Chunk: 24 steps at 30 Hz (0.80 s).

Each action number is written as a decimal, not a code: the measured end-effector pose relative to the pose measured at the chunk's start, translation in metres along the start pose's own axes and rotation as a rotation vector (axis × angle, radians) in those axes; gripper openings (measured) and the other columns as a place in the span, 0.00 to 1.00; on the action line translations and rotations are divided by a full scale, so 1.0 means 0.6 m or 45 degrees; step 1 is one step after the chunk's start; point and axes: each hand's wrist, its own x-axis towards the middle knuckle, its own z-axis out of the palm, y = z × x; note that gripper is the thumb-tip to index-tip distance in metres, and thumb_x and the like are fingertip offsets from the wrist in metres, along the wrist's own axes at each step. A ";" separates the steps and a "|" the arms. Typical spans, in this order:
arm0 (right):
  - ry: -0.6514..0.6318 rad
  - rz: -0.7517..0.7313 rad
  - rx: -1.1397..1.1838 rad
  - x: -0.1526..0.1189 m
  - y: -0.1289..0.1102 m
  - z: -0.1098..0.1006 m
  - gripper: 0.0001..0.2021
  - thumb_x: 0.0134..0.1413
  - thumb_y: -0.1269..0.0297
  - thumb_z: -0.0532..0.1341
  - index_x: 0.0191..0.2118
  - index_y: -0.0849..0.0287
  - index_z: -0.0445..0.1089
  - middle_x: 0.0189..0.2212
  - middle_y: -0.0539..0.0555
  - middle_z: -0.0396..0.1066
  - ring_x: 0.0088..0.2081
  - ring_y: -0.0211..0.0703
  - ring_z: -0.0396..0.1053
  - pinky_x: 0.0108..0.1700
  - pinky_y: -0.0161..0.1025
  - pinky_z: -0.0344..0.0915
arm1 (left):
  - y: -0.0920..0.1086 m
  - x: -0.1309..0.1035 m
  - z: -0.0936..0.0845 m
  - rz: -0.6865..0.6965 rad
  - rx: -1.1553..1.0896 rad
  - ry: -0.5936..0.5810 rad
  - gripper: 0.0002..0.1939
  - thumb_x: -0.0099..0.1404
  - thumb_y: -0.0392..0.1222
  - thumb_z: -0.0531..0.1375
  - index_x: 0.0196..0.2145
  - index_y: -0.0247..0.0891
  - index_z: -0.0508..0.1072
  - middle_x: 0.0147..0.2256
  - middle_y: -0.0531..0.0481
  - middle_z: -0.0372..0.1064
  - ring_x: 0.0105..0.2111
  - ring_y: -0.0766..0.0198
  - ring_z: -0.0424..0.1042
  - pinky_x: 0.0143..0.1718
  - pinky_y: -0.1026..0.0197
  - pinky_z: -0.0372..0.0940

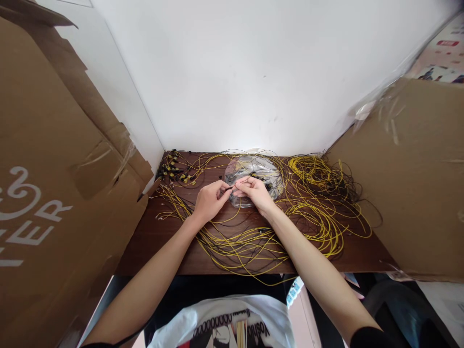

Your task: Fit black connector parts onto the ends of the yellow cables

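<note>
Over the middle of the brown table, my left hand (211,199) pinches a small black piece (228,188), too small to name for sure, between thumb and fingertips. Close against it, my right hand (254,194) is closed in a pinch on a thin wire that meets the black piece; its exact end is hidden by the fingers. Behind and below the hands lies a clear plastic bag (253,166) with small dark parts in it. Yellow and black wires (235,244) run in a loose bundle across the table in front of the hands.
A tangled coil of yellow and black wires (315,174) lies at the right. Black connectors with yellow tags (176,169) are heaped at the back left. Cardboard boxes stand at the left (54,159) and right (409,183); a white wall (235,72) closes the back.
</note>
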 end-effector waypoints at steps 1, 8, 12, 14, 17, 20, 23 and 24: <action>-0.001 -0.001 0.001 0.000 0.000 0.000 0.19 0.33 0.55 0.71 0.30 0.60 0.68 0.25 0.51 0.74 0.25 0.35 0.72 0.29 0.31 0.66 | 0.000 0.000 0.000 0.001 0.000 -0.001 0.08 0.61 0.43 0.57 0.34 0.37 0.72 0.22 0.55 0.64 0.21 0.70 0.60 0.26 0.66 0.54; -0.005 0.008 -0.062 -0.003 -0.003 0.001 0.18 0.31 0.59 0.72 0.31 0.61 0.71 0.24 0.50 0.74 0.26 0.35 0.71 0.31 0.31 0.66 | -0.001 -0.001 0.001 -0.005 0.009 -0.005 0.08 0.61 0.42 0.56 0.34 0.37 0.72 0.21 0.55 0.64 0.21 0.69 0.61 0.26 0.66 0.55; -0.022 0.007 -0.073 -0.004 -0.005 0.003 0.16 0.31 0.59 0.71 0.29 0.62 0.72 0.24 0.51 0.74 0.26 0.35 0.72 0.31 0.31 0.66 | 0.000 -0.001 0.001 0.000 0.007 -0.013 0.08 0.61 0.42 0.57 0.34 0.36 0.72 0.22 0.54 0.64 0.22 0.70 0.61 0.26 0.66 0.55; -0.013 0.009 -0.050 -0.004 -0.004 0.003 0.17 0.32 0.59 0.71 0.29 0.62 0.71 0.24 0.51 0.74 0.26 0.35 0.72 0.31 0.31 0.66 | -0.001 -0.001 0.001 -0.002 0.000 -0.013 0.07 0.61 0.42 0.57 0.34 0.36 0.72 0.22 0.54 0.64 0.22 0.70 0.61 0.27 0.66 0.55; 0.003 0.014 0.000 -0.002 -0.001 0.002 0.18 0.32 0.58 0.71 0.30 0.61 0.70 0.25 0.51 0.74 0.25 0.35 0.72 0.30 0.31 0.66 | -0.002 0.000 0.002 -0.007 -0.006 -0.008 0.07 0.61 0.42 0.57 0.33 0.36 0.71 0.22 0.54 0.64 0.22 0.70 0.61 0.27 0.66 0.56; 0.012 0.017 0.014 -0.001 0.000 0.001 0.18 0.32 0.58 0.71 0.30 0.60 0.69 0.25 0.50 0.74 0.25 0.35 0.72 0.29 0.31 0.66 | -0.003 0.000 0.003 -0.011 -0.002 -0.007 0.07 0.61 0.42 0.57 0.33 0.36 0.71 0.22 0.54 0.65 0.22 0.69 0.62 0.26 0.66 0.56; 0.004 0.012 -0.021 -0.002 -0.002 0.001 0.17 0.33 0.59 0.71 0.31 0.61 0.69 0.25 0.50 0.74 0.25 0.35 0.72 0.29 0.31 0.65 | -0.002 0.000 0.002 -0.013 0.002 -0.009 0.07 0.61 0.42 0.57 0.33 0.37 0.72 0.22 0.54 0.65 0.22 0.69 0.62 0.26 0.66 0.56; -0.006 0.009 -0.034 -0.002 -0.003 0.001 0.17 0.33 0.59 0.71 0.31 0.61 0.70 0.24 0.50 0.73 0.26 0.34 0.72 0.30 0.31 0.65 | -0.001 0.000 0.002 -0.011 0.002 -0.010 0.07 0.61 0.42 0.57 0.33 0.37 0.72 0.22 0.54 0.65 0.22 0.69 0.62 0.26 0.66 0.56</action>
